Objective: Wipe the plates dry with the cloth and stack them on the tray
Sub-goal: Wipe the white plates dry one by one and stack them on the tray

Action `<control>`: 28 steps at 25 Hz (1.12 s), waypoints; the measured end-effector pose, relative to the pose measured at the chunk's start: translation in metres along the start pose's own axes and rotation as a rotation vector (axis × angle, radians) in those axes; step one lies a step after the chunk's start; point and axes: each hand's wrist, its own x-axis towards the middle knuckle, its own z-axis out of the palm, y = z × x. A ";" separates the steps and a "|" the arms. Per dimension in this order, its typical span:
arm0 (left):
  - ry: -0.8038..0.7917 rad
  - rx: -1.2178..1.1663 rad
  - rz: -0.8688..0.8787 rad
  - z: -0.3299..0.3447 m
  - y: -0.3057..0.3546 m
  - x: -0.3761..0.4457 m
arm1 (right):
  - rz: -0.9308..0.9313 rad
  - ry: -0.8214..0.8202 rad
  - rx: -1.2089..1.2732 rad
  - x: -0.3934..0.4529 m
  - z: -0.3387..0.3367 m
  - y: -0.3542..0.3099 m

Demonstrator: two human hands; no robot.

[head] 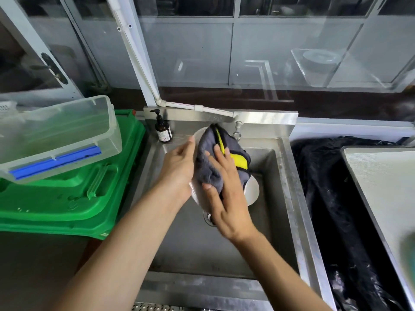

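Note:
Over the steel sink (283, 198) I hold a white plate (252, 190) tilted up on edge. My left hand (179, 169) grips its left rim from behind. My right hand (226, 198) presses a grey and yellow cloth (208, 158) flat against the plate's face, so most of the plate is covered. Only the plate's top rim and lower right edge show. A pale metal tray (386, 176) lies at the right, partly cut off by the frame edge.
A brown pump bottle (163, 129) stands at the sink's back left corner. A tap (238, 131) hangs just behind the plate. Left of the sink lie green plastic lids (67, 198) with a clear container (56, 135) on top. Black plastic sheeting (325, 198) lies between sink and tray.

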 end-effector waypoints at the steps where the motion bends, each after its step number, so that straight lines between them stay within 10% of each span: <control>1: 0.027 0.032 0.005 -0.003 -0.002 0.003 | -0.016 -0.022 -0.006 -0.016 0.006 -0.002; 9: 0.005 0.035 0.000 0.001 -0.016 0.003 | 0.189 0.109 -0.134 0.029 -0.001 0.006; 14: 0.063 0.054 -0.005 -0.005 -0.020 0.004 | -0.003 -0.011 -0.108 -0.028 0.018 0.009; 19: 0.009 0.054 0.005 -0.001 -0.017 -0.002 | 0.297 0.163 -0.084 0.030 0.005 0.009; 28: -0.013 -0.002 0.003 -0.006 -0.026 -0.006 | 0.011 0.134 -0.231 0.065 -0.009 0.015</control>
